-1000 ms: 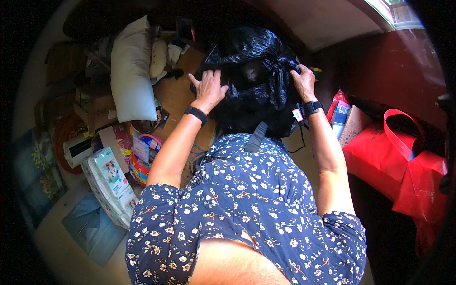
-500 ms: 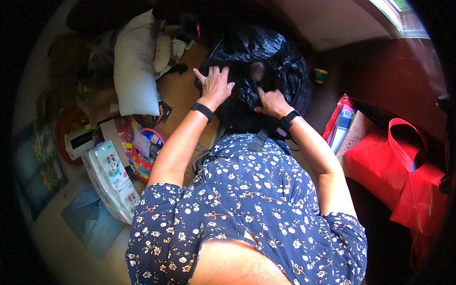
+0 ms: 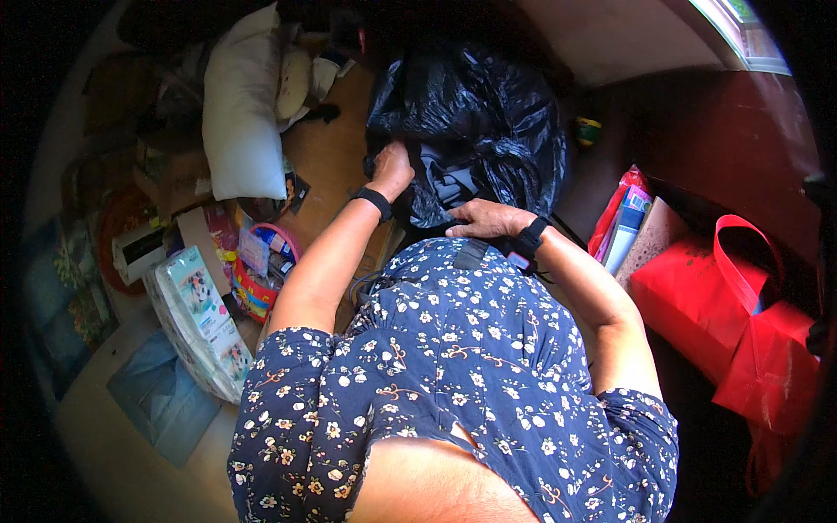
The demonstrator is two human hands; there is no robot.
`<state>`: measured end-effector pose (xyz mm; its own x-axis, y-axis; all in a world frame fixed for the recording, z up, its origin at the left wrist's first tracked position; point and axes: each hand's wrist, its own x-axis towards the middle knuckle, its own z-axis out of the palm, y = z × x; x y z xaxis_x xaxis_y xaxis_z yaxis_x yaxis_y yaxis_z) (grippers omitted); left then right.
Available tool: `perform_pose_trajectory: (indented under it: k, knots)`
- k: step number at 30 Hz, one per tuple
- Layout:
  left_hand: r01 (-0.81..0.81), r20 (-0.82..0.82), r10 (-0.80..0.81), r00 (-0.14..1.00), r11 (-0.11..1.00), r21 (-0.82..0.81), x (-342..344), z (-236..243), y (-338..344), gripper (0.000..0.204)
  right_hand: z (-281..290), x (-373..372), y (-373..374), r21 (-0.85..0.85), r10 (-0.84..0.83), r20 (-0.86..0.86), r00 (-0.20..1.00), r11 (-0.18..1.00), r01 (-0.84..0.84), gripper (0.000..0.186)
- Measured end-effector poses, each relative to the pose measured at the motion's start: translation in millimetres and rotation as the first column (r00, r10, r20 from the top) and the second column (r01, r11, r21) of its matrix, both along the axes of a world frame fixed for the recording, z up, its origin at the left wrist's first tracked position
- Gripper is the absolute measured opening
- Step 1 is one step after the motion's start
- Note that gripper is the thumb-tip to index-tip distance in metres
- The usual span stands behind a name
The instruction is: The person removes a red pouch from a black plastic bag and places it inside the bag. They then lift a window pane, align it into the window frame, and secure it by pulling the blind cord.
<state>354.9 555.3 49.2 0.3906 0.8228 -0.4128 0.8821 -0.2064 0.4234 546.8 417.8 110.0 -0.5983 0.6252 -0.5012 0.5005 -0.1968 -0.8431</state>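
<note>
A large black plastic bag [image 3: 479,105] sits in front of me, with crumpled grey material [image 3: 436,179] showing in its opening. My left hand [image 3: 392,170] is closed on the bag's left side, its fingertips partly hidden in the plastic. At the near right edge of the opening, my right hand [image 3: 486,220] has its fingers bent onto the bag, pinching the plastic. Both wrists wear dark bands, and a dark strap [image 3: 471,254] lies just below the bag, against my floral clothing.
A white pillow [image 3: 240,113] and mixed items lie on the wooden surface [image 3: 323,157] to the left, near a colourful basket [image 3: 253,296] and a wrapped white pack [image 3: 196,314]. On the right are a red bag [image 3: 680,288], flat items [image 3: 623,227] and a small green-yellow object [image 3: 587,131].
My right hand has moved down and leftward from the bag's knot to its near edge. My left hand has closed on the plastic, and the opening now shows grey material.
</note>
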Motion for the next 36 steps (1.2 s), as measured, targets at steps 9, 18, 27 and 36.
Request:
perform_pose_trajectory:
  k: [9, 18, 27, 36]
  knots:
    - [-0.038, 0.182, 0.058, 0.982, 0.993, -0.110, -11, 13, 8, 0.055, 2, 10, -6, -0.245, -0.079, 0.078, 0.994, 0.965, 0.096, 0.081]
    - [-0.078, 0.424, 0.129, 0.897, 0.988, -0.135, -30, 22, 16, 0.076, -2, 6, -12, -0.343, -0.225, -0.013, 0.974, 0.916, 0.207, 0.078]
    - [-0.062, 0.482, 0.142, 0.865, 0.982, -0.178, -26, 3, 43, 0.079, -36, 30, -3, 0.143, -0.565, 0.381, 0.732, 0.818, 0.557, 0.034]
    - [-0.041, 0.399, 0.141, 0.906, 0.967, -0.250, -21, 12, 41, 0.084, -92, 47, 1, 0.231, -0.497, 0.483, 0.721, 0.867, 0.442, 0.020]
